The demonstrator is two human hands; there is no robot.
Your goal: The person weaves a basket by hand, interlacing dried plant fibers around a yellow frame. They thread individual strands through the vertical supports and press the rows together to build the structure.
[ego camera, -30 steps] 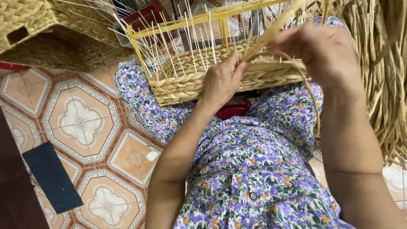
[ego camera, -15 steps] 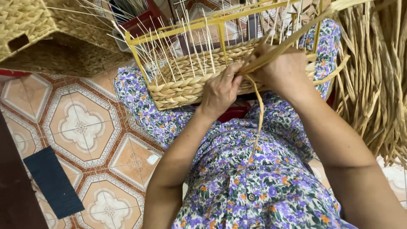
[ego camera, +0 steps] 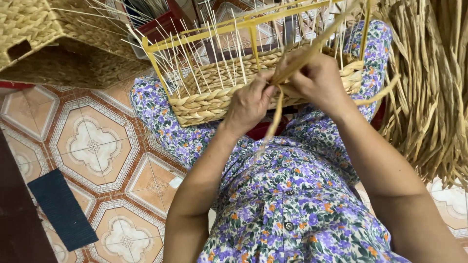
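While hands pinch flat straw strand [ego camera: 275, 114], ribbed rectangular woven basket [ego camera: 204, 100] rests on lap.

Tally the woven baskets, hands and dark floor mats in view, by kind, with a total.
Half-woven straw basket on yellow wire frame: 1
Finished woven straw basket, upper left: 1
Hands, left hand and right hand: 2
Dark blue rectangular floor mat: 1
Total: 5

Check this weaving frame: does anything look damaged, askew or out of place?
Nothing stands out. The half-woven basket sits on the lap, its thin uprights splaying unevenly inside the yellow frame, as unfinished weaving does. Both the left hand and right hand grip a straw strand.
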